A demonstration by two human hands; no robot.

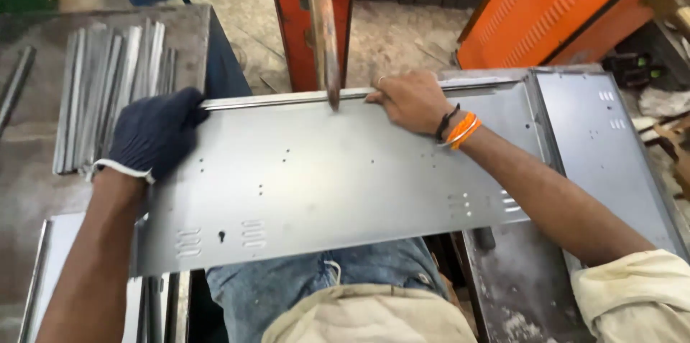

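A long grey sheet-metal panel (323,177) with small holes and louvre slots lies across my lap. My left hand (154,134), in a dark blue glove, grips its left end. My right hand (413,102), bare with orange and black wristbands, presses the panel's far edge, where a thin metal strip (273,100) lies along the rim. A rusty vertical rod (325,34) of the orange machine (302,12) comes down onto that far edge, just left of my right hand.
A pile of narrow metal strips (108,91) lies on a worn table at the left. More grey panels (611,149) are stacked at the right and at the lower left (50,271). An orange cabinet (568,5) stands at the back right.
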